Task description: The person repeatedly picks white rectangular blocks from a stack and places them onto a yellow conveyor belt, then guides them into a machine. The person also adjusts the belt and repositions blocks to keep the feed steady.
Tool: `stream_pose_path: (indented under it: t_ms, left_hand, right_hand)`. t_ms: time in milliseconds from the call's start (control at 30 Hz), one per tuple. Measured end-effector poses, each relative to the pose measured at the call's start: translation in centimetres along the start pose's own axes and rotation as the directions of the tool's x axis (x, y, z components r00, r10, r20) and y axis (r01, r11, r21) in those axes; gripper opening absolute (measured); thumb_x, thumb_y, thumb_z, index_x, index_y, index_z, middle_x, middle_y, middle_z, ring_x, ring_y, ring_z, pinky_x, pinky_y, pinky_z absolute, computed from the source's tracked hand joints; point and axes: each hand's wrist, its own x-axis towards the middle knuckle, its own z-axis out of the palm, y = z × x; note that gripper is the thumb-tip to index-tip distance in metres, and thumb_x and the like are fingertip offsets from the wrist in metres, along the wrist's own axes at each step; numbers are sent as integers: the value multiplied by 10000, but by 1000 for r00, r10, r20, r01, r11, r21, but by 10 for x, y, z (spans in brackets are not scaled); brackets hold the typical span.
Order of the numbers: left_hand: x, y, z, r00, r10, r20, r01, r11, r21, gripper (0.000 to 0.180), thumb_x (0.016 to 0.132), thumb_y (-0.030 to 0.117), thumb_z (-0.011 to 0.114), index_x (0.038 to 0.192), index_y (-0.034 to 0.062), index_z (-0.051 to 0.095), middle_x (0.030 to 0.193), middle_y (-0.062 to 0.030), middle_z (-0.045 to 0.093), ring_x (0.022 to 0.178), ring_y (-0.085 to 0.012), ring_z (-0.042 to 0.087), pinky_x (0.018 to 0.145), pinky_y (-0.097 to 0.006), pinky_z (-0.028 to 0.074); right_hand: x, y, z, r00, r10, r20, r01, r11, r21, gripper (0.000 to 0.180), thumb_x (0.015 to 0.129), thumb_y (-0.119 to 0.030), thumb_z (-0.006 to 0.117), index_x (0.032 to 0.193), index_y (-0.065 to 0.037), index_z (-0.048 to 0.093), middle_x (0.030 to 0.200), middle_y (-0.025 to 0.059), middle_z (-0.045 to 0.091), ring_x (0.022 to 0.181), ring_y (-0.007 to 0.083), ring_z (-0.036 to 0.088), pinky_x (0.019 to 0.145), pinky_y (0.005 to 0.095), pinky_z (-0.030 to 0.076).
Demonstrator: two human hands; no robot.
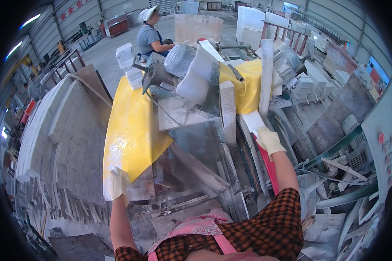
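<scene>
Both gloved hands (left (117, 182), right (269, 140)) rest on the stone-cutting machine (204, 143).

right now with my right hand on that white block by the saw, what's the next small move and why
Probably ease the white block forward with your right hand. That gloved hand already rests on its near end, and the block lies along the red-edged rail. Your left hand rests apart, at the yellow cover.

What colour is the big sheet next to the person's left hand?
Bright yellow. The sheet lies beside the gloved left hand, clearest in the head view.
</scene>
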Motion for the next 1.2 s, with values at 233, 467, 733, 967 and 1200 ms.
stream_pose_path:
  t_ms: [233, 467, 733, 967, 1200]
  left_hand:
    - [1, 4, -11, 986, -43, 158, 26, 994, 107, 587, 958, 392, 485, 1394, 0, 513, 1390, -273, 581, 1323, -407, 542, 1077, -460, 416]
    - [-15, 20, -22, 976, 20, 217, -7, 998, -63, 554, 1054, 402, 405, 1394, -26, 496, 1365, -322, 576, 1292, -453, 543, 1079, -491, 407]
    - [14, -2, -36, 885, -124, 448, 302, 886, -351, 674, 1064, 494, 449, 1563, 50, 360, 1456, -251, 501, 1249, -322, 574, 972, -410, 526]
    - [33, -42, 13, 986, 128, 109, -105, 975, -196, 897, 878, 364, 719, 1590, 30, 289, 1338, -270, 570, 1098, -314, 646, 867, -395, 551]
    - [4, 1, -8, 998, -35, 58, 34, 999, 20, 746, 811, 345, 692, 1414, -49, 499, 1235, -255, 663, 1110, -354, 664, 912, -418, 525]
  right_hand:
    - [11, -153, -35, 985, 152, 76, -143, 494, 858, 390, 929, -405, 673, 990, -24, 730, 820, 107, 733, 752, 215, 700, 684, 410, 525]
    - [-23, -453, -40, 987, -135, 92, -113, -153, 982, 418, 1051, -350, 561, 1236, 20, 618, 1082, 105, 692, 952, 163, 634, 844, 334, 502]
    - [-13, -567, -4, 890, -436, 137, -58, 188, 980, 603, 1003, -451, 615, 1397, -4, 525, 1290, 212, 642, 1174, 313, 633, 949, 396, 505]
    - [-24, -508, 3, 777, -590, -219, 273, 2, 962, 711, 991, -441, 636, 1529, -27, 426, 1483, 234, 522, 1390, 336, 490, 1130, 404, 406]
    - [7, -293, 40, 982, -86, -168, 185, 610, 771, 389, 947, -318, 665, 1256, -82, 679, 1192, 182, 701, 1129, 367, 616, 1009, 441, 484]
